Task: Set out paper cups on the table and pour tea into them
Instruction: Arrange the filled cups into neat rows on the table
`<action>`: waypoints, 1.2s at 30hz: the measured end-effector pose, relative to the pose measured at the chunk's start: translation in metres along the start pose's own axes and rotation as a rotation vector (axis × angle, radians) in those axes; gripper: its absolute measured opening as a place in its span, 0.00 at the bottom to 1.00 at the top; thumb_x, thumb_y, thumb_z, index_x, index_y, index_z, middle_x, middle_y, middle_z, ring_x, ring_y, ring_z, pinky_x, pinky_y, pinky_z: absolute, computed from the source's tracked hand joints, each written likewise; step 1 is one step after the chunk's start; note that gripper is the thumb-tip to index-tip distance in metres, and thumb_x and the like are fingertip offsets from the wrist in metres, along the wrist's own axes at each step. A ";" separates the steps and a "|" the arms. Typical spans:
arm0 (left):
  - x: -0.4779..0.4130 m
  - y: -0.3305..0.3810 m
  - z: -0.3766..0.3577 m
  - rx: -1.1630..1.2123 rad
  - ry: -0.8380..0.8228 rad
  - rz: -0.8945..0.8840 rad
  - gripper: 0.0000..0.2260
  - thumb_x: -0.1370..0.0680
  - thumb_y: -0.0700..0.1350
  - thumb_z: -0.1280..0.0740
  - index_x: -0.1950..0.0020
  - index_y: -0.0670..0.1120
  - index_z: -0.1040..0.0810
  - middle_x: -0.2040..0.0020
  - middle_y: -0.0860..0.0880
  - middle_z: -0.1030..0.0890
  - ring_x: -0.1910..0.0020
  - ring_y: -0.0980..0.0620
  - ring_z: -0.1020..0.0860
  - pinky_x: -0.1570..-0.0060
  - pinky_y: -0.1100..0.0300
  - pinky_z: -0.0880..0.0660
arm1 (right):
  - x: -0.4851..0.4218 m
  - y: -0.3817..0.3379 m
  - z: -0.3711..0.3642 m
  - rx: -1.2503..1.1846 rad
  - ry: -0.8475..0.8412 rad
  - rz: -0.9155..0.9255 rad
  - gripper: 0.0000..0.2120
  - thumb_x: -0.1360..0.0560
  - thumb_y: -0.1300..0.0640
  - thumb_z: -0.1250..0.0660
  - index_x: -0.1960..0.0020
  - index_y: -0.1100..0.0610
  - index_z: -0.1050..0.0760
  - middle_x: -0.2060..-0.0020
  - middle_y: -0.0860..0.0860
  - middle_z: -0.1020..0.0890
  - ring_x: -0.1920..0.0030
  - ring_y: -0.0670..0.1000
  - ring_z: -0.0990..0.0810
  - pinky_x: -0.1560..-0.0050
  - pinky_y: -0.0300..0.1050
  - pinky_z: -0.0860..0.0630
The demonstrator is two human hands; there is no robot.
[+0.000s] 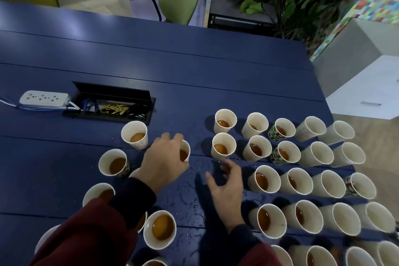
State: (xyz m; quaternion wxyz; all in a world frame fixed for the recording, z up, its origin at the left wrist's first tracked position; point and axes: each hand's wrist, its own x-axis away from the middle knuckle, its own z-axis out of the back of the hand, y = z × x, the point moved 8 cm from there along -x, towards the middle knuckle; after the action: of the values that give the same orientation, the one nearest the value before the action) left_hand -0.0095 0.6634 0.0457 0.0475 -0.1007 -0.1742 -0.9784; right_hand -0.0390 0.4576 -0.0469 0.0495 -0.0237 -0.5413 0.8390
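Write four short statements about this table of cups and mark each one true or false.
1. The left hand grips a paper cup with tea in it. True.
2. The right hand holds a teapot. False: it holds nothing, and its fingers are spread over the wet table.
3. A white power strip lies beside the open cable box. True.
4. Every cup on the table is empty. False: many hold tea, such as the filled cup just beyond the right hand.
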 end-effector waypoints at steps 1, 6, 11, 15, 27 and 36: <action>0.004 0.006 0.000 0.000 -0.012 -0.009 0.24 0.27 0.56 0.28 0.36 0.51 0.31 0.43 0.48 0.26 0.45 0.46 0.25 0.48 0.53 0.25 | 0.008 -0.010 -0.004 0.018 -0.070 0.048 0.31 0.30 0.51 0.21 0.32 0.48 0.31 0.38 0.43 0.25 0.36 0.41 0.26 0.35 0.36 0.28; 0.030 0.038 -0.003 -0.003 -0.019 -0.080 0.23 0.27 0.57 0.29 0.36 0.53 0.31 0.44 0.49 0.27 0.43 0.48 0.25 0.50 0.55 0.28 | 0.037 -0.047 -0.020 0.060 -0.275 0.187 0.37 0.32 0.45 0.20 0.28 0.46 0.34 0.34 0.36 0.27 0.32 0.43 0.28 0.34 0.35 0.31; 0.051 0.050 -0.007 0.064 -0.032 -0.127 0.25 0.28 0.59 0.29 0.35 0.56 0.34 0.43 0.53 0.28 0.43 0.52 0.26 0.50 0.59 0.30 | 0.046 -0.056 -0.010 0.069 -0.194 0.234 0.34 0.32 0.46 0.21 0.30 0.46 0.31 0.37 0.37 0.24 0.35 0.43 0.25 0.37 0.35 0.30; 0.069 0.047 -0.003 0.234 -0.093 -0.171 0.33 0.30 0.63 0.28 0.29 0.57 0.36 0.39 0.53 0.28 0.41 0.52 0.26 0.42 0.53 0.27 | 0.050 -0.052 -0.006 0.095 -0.156 0.247 0.27 0.32 0.45 0.23 0.37 0.46 0.28 0.45 0.42 0.21 0.44 0.45 0.22 0.45 0.45 0.23; 0.116 -0.015 -0.054 0.010 -0.240 -0.006 0.29 0.28 0.66 0.32 0.36 0.49 0.27 0.41 0.48 0.24 0.42 0.49 0.25 0.45 0.57 0.29 | 0.026 0.011 0.022 -0.006 0.094 -0.058 0.23 0.33 0.62 0.19 0.45 0.52 0.27 0.54 0.43 0.20 0.51 0.48 0.21 0.49 0.36 0.30; 0.130 -0.009 -0.060 -0.257 -0.215 -0.138 0.32 0.32 0.66 0.28 0.35 0.51 0.30 0.39 0.49 0.26 0.39 0.49 0.28 0.45 0.56 0.26 | 0.025 0.032 0.019 0.035 0.086 -0.117 0.24 0.31 0.60 0.20 0.40 0.57 0.28 0.49 0.49 0.20 0.44 0.57 0.20 0.43 0.50 0.26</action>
State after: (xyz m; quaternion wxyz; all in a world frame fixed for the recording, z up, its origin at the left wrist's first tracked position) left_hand -0.1484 0.6434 0.0155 -0.0519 -0.1978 -0.0582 -0.9771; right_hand -0.0672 0.4302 -0.0675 0.1219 -0.0272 -0.5245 0.8422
